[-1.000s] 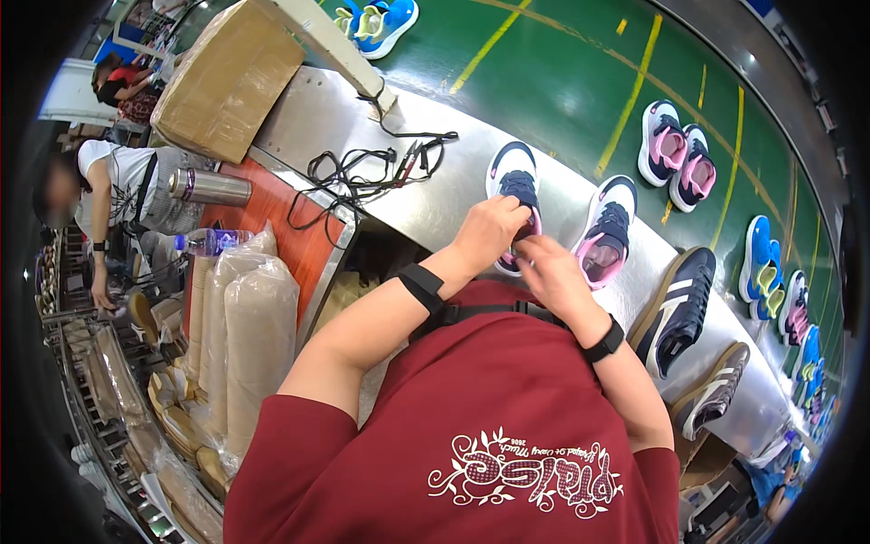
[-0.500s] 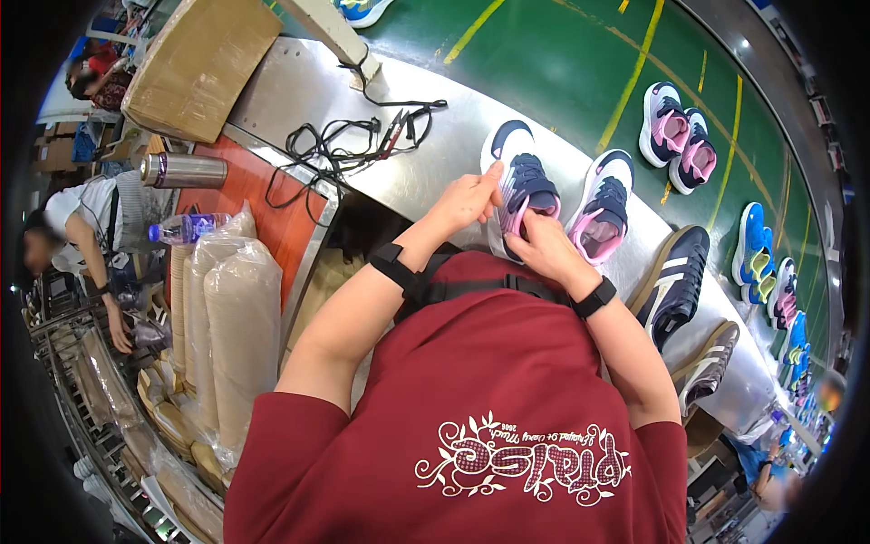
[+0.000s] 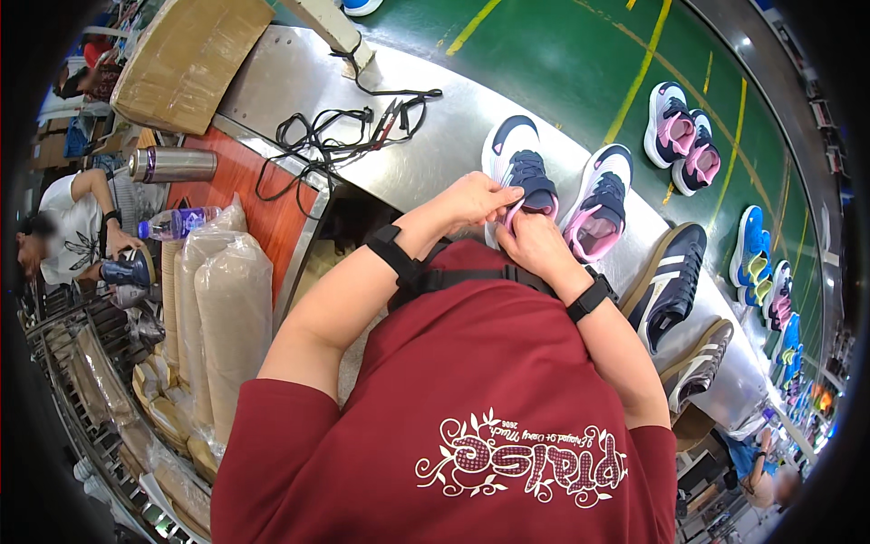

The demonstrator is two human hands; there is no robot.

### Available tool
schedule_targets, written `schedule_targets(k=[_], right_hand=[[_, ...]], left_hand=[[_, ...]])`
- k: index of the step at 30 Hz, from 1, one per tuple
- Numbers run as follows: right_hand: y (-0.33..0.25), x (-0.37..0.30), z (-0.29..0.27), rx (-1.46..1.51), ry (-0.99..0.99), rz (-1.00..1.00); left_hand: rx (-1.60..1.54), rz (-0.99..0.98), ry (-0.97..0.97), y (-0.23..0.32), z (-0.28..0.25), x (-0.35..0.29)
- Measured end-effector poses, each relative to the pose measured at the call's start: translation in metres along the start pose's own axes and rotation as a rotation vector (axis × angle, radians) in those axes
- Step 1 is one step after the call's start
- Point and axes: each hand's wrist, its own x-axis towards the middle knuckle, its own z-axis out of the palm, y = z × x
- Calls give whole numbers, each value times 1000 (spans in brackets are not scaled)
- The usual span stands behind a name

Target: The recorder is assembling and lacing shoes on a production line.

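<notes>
Fingers of your left hand [image 3: 480,198] pinch the collar of a white-and-navy, pink-lined fabric sneaker [image 3: 526,168] at upper centre, your right hand [image 3: 541,245] at its opening, grip hidden; likely light and soft-topped, it should hold best by its stiffer sole.

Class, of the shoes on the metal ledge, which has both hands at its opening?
The leftmost white-and-navy shoe: the left hand and right hand are at its opening. Its matching neighbour and the striped shoes have no hand there.
</notes>
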Motion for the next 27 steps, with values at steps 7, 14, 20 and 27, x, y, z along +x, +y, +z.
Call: schedule_targets(k=[7,14,20,27], right_hand=[[-3,-9,-9,319,71,96],[5,-15,-6,202,67,41],[14,-23,-9,317,84,207],[21,-24,-5,327,125,169]], left_hand=[[99,234,96,20,2,1],[76,286,19,63,1,5],[45,209,-34,35,5,31],[-106,161,43,19,19,8]])
